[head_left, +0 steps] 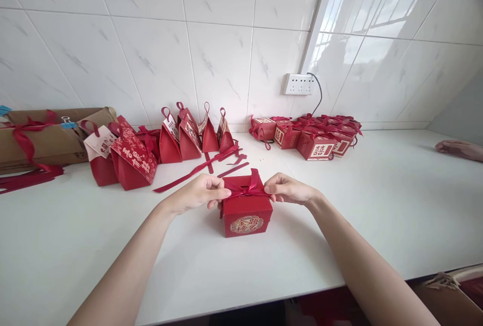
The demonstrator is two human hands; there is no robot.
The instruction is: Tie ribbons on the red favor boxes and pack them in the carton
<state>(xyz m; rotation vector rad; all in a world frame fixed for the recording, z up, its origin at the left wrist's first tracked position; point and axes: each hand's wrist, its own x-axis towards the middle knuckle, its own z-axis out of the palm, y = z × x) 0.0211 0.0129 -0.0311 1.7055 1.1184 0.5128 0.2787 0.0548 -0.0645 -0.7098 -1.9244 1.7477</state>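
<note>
A red gift box [248,218] with a round gold-and-white emblem on its front stands upright on the white table [211,275]. A red ribbon [247,190] is tied across its top, with a loop rising from the knot. At the box's left side, my left hand [207,192] pinches the ribbon between thumb and fingers. On the right side my right hand [287,188] pinches the ribbon's other side in the same way. The hidden far side of the box cannot be seen.
Behind lie loose red ribbon strips [199,167]. Peaked red boxes [190,137] and a cardboard box [37,147] stand back left. Several ribboned boxes [317,145] cluster back right. Another person's hand [458,149] rests at the far right.
</note>
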